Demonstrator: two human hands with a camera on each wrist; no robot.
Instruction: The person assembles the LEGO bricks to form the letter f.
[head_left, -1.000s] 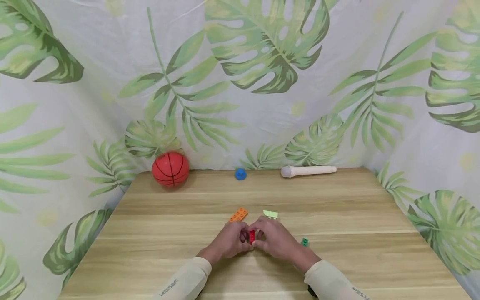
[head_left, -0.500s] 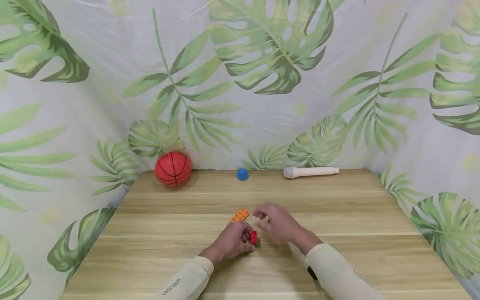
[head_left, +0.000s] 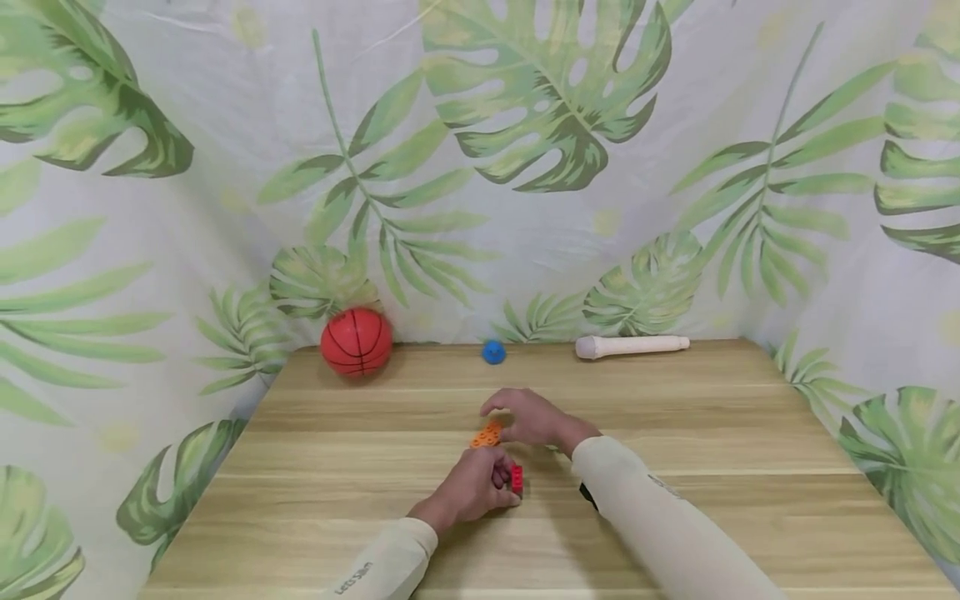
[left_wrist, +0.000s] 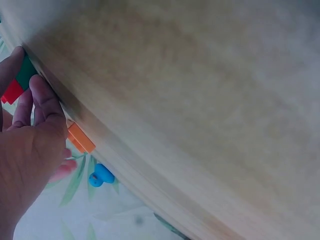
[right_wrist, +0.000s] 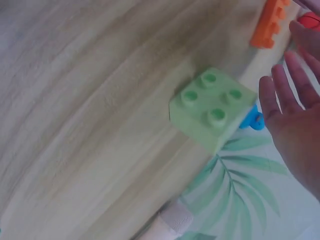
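Observation:
My left hand [head_left: 472, 487] pinches a red toy building brick [head_left: 517, 479] near the front middle of the table, with its studs facing right. In the left wrist view a dark green brick [left_wrist: 26, 73] sits against the red one, between thumb and fingers. Just beyond, my right hand [head_left: 531, 417] hovers at an orange studded brick [head_left: 486, 435], thumb and fingers apart on either side of it. The right wrist view shows these fingers loosely spread, with the orange brick by the thumb. A light green brick [right_wrist: 212, 110] lies close by, mostly hidden under the right forearm in the head view.
Along the table's back edge are a red ball [head_left: 357, 342] with black lines, a small blue object [head_left: 493, 352] and a pale toy microphone [head_left: 633, 347]. A leaf-patterned curtain [head_left: 390, 208] hangs behind the wooden table [head_left: 720, 417].
My right hand has let go of the red brick and swung forward and left to the orange brick. The left hand keeps its hold on the red brick. The head view has shifted slightly.

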